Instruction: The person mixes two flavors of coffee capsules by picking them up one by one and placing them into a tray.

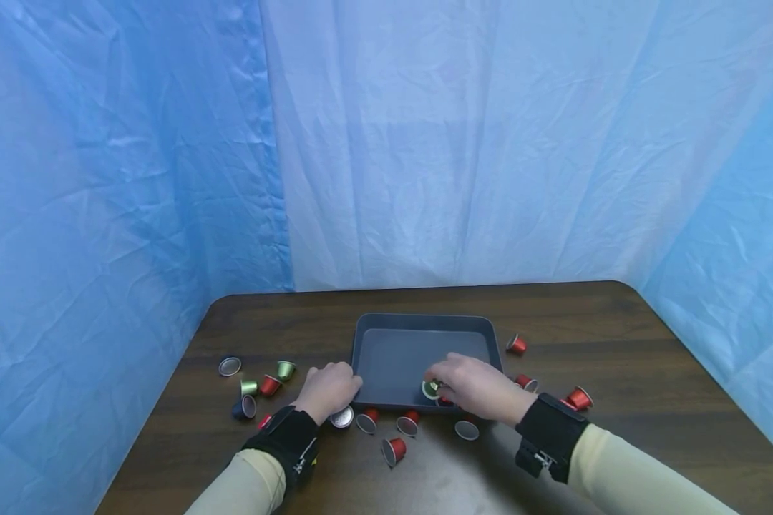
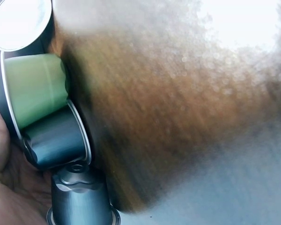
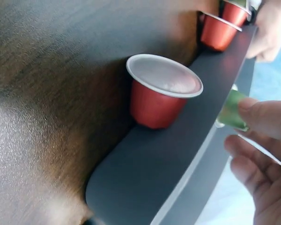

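One green capsule [image 3: 232, 110] is pinched between the thumb and fingers of my right grip [image 1: 473, 390]. In the head view both lie just right of centre, at the near wall of a dark grey tray [image 1: 412, 343]; how high the capsule is above the tray floor, I cannot tell. In the right wrist view it appears at the right of the frame, just past the tray's rim. My left grip [image 1: 331, 390], fingers bent downward, is at the tray's left edge; whether it is clamped on anything, I cannot tell.

Left wrist view: a second green capsule [image 2: 35, 89] lies on its side at the left of the frame, with two dark blue capsules [image 2: 58, 143] below it, beside the left hand. Right wrist view: a red capsule [image 3: 158, 105], lidded end toward the top, occupies the centre of the frame, close to the tray's outer wall.

Head view, lower centre: several red capsules [image 1: 395, 450] lie on the dark wooden surface [image 1: 522, 479] below the tray, others at its right. Centre left: a mixed cluster of green, red and dark blue capsules, with a pale-lidded capsule [image 1: 230, 366] near it. Blue drapes [image 1: 457, 143] fill the upper frame; a black cuff [image 1: 552, 436] encircles each wrist.
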`<action>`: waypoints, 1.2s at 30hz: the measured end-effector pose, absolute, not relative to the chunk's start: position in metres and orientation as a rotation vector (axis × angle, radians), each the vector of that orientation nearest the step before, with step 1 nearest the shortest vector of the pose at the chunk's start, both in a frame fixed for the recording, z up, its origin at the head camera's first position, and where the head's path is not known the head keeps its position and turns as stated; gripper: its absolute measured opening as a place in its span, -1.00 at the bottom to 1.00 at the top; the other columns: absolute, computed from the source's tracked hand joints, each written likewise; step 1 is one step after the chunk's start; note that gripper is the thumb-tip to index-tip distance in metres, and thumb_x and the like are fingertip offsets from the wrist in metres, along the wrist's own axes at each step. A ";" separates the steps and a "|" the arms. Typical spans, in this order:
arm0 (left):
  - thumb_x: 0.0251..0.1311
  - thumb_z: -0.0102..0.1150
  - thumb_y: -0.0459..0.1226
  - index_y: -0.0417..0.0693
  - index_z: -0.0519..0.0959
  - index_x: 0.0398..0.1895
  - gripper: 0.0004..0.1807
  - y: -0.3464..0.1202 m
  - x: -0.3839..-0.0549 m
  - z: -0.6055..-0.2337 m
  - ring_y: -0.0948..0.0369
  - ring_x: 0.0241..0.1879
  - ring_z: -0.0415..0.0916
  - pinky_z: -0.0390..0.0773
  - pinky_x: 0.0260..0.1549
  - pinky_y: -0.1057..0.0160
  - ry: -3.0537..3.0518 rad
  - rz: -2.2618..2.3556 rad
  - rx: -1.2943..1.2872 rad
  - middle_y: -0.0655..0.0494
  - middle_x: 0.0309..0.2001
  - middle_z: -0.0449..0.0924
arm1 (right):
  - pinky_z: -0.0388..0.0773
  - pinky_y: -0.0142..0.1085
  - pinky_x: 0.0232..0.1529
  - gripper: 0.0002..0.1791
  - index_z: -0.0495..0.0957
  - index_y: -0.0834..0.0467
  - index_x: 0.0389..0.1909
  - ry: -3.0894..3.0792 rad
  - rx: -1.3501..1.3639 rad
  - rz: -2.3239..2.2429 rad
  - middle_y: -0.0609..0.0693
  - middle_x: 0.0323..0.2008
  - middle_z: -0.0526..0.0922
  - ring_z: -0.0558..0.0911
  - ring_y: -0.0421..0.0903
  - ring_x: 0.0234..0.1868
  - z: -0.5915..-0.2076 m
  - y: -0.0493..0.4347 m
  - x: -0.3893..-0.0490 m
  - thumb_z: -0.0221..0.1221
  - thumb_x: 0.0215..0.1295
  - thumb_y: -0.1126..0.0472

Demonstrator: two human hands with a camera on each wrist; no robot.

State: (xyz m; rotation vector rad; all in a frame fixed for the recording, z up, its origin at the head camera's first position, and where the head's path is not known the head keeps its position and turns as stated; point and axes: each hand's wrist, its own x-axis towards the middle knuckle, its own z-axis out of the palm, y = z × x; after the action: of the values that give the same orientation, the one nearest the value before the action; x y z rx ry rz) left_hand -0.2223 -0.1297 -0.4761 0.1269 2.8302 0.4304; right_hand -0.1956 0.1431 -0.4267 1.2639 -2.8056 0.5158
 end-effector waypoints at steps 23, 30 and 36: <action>0.25 0.00 -0.08 -0.07 0.55 -0.35 -0.73 -0.130 -0.223 -0.477 0.15 -0.42 0.39 0.31 -0.27 0.03 2.838 0.418 0.132 0.13 -0.49 0.44 | 0.30 -0.46 -0.45 -0.73 0.64 -0.01 -0.15 -2.730 1.344 0.385 -0.22 -0.30 0.64 0.34 -0.27 -0.39 -0.440 0.135 -0.200 0.33 0.08 0.15; 0.25 -0.01 -0.08 -0.07 0.55 -0.36 -0.73 -0.130 -0.222 -0.476 0.14 -0.42 0.39 0.31 -0.28 0.03 2.842 0.414 0.135 0.13 -0.50 0.44 | 0.31 -0.45 -0.45 -0.74 0.63 0.00 -0.14 -2.782 1.349 0.370 -0.22 -0.31 0.64 0.36 -0.26 -0.39 -0.438 0.133 -0.200 0.31 0.10 0.13; 0.26 -0.01 -0.08 -0.07 0.55 -0.37 -0.73 -0.129 -0.221 -0.475 0.14 -0.42 0.39 0.30 -0.28 0.03 2.839 0.413 0.134 0.13 -0.50 0.44 | 0.29 -0.43 -0.45 -0.75 0.63 0.00 -0.15 -2.831 1.345 0.347 -0.22 -0.30 0.64 0.35 -0.26 -0.40 -0.437 0.131 -0.201 0.29 0.12 0.14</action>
State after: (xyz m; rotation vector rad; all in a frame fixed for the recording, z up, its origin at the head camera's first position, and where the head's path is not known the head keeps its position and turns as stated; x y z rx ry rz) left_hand -0.2213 -0.1294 -0.4753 0.1341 2.8391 0.4127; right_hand -0.2006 0.1314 -0.4369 1.3445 -2.8308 0.3469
